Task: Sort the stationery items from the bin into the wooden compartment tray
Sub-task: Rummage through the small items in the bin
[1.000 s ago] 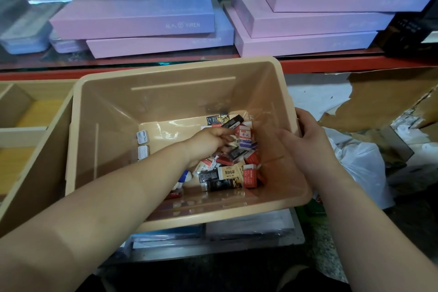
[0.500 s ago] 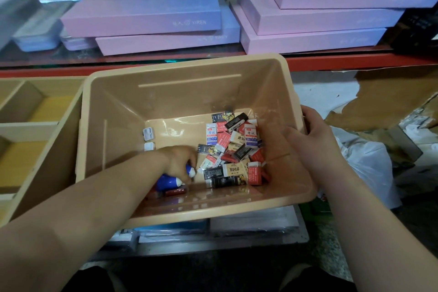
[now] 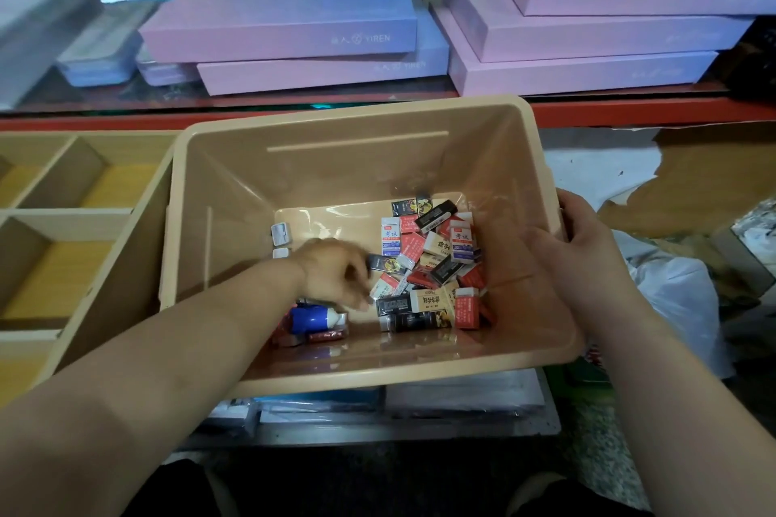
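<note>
A beige plastic bin (image 3: pixel 357 113) stands in front of me. On its floor lies a heap of several small boxed erasers (image 3: pixel 436 256) in red, black and white. My left hand (image 3: pixel 331 273) reaches into the bin, knuckles up and fingers curled down at the heap's left edge. What is under its fingers is hidden. Just below that hand lies a blue and white tube-shaped item (image 3: pixel 310 317). My right hand (image 3: pixel 588 260) grips the bin's right rim, thumb outside. The wooden compartment tray (image 3: pixel 63 218) sits to the left, touching the bin.
Two small white items (image 3: pixel 280 232) lie at the left of the bin's floor. Flat pink boxes (image 3: pixel 277 25) are stacked on a red-edged shelf behind. A white plastic bag (image 3: pixel 672 298) and torn cardboard (image 3: pixel 693 180) lie to the right. Wrapped packs sit under the bin.
My left hand went from the eraser heap down to the blue and white item, then lifted slightly toward the heap's left edge. My right hand stays on the rim.
</note>
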A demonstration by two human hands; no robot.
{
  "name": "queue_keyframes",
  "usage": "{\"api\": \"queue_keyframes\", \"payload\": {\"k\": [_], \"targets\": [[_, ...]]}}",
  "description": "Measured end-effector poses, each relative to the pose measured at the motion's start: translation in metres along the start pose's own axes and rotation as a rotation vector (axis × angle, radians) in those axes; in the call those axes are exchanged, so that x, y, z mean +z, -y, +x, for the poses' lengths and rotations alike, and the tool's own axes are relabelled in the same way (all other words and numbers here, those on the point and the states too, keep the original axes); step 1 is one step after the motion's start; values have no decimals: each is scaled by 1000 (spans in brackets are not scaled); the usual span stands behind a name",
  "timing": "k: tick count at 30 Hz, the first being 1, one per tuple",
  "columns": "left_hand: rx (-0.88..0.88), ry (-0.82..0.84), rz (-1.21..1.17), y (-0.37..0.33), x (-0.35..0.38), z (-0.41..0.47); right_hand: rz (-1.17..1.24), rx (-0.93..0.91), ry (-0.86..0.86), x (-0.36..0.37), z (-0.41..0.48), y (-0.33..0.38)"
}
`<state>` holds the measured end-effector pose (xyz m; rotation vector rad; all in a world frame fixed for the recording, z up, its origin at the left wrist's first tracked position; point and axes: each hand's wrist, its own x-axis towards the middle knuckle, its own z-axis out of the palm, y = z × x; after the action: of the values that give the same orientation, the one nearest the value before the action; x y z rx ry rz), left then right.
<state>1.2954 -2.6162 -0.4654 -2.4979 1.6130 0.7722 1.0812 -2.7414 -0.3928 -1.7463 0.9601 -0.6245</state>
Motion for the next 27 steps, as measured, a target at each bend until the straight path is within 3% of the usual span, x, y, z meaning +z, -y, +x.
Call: {"api": "queue_keyframes", "payload": {"k": [2, 7, 12, 17, 22, 27], "targets": [[51, 139, 82, -10, 2, -3, -10, -4, -2, 0, 0, 0], [-11, 348, 104, -7, 3, -8, -11, -4, -5, 0, 0, 0], [-37, 277, 187, -10, 0, -9, -7, -3, -16, 0, -2, 0], [-82, 146, -28, 1, -15, -17, 1, -4, -17, 1, -2, 1], [-160, 393, -101, 10, -19, -25, -2, -1, -16, 0, -4, 3], [-221, 425, -79, 10, -15, -29, -25, -12, -26, 0, -4, 1]]}}
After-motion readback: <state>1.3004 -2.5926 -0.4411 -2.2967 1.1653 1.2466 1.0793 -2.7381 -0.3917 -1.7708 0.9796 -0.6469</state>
